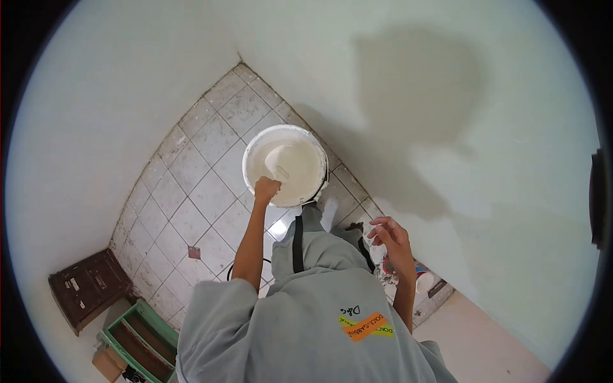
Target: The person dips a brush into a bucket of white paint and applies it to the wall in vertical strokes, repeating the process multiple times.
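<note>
A white bucket [249,153] of creamy off-white paint [303,169] stands on the tiled floor, with spatters on its rim. Over its near left edge my left hand [267,189] is closed, fingers curled in. Just beyond the fingers a short pale piece [282,172] shows against the paint; whether it is part of a tool in my grip, I cannot make out. My right hand [391,237] hangs at my right side near the wall, fingers loosely bent and apart, holding nothing.
Pale walls meet in a corner beyond the bucket. At lower left are a dark brown cabinet-like piece [89,287], a green open crate [143,338] and a cardboard box [108,364]. A white cup-like container [424,281] lies by the right wall. Tiles [191,172] are stained.
</note>
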The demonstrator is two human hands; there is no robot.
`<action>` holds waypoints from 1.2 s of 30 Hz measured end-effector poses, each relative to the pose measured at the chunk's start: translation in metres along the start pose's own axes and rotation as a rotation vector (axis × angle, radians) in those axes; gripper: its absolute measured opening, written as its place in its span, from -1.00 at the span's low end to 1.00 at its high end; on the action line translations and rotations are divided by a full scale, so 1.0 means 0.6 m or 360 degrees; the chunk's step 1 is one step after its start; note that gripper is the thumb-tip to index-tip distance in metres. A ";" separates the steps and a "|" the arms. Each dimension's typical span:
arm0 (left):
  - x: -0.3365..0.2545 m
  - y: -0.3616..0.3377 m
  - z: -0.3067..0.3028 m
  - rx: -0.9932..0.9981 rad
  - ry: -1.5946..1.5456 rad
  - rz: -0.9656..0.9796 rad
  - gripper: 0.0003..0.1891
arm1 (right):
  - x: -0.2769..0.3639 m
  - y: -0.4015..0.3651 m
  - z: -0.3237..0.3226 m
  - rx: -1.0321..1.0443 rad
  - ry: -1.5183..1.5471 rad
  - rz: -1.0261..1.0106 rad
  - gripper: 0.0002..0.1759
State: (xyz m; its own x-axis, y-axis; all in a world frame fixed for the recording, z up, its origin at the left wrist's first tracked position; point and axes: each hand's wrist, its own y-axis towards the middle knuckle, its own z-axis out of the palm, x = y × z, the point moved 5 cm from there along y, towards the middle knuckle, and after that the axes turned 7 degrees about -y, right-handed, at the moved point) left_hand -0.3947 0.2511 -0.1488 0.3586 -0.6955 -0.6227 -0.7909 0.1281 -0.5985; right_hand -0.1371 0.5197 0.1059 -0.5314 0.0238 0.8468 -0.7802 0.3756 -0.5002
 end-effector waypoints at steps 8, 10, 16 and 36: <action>0.075 0.083 0.085 0.0183 -0.0586 -0.0590 -0.81 | -0.023 -0.013 -0.020 -0.0148 -0.0032 0.0248 -0.76; 0.080 0.099 0.092 0.0217 -0.0619 -0.0666 -0.82 | -0.025 -0.015 -0.020 -0.0200 -0.0037 0.0277 -0.76; 0.103 0.132 0.110 0.0149 -0.0734 -0.0802 -0.84 | -0.036 -0.031 -0.021 -0.0331 0.0078 0.0378 -0.77; 0.071 0.080 0.050 0.0417 -0.0274 -0.0435 -0.77 | -0.024 0.006 -0.007 -0.0206 0.0060 0.0325 -0.77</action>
State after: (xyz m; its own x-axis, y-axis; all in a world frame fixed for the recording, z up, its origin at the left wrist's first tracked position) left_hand -0.4025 0.2489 -0.2196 0.6332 -0.6032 -0.4850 -0.5100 0.1462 -0.8476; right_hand -0.1308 0.5249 0.0925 -0.6592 0.1450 0.7379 -0.6077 0.4751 -0.6363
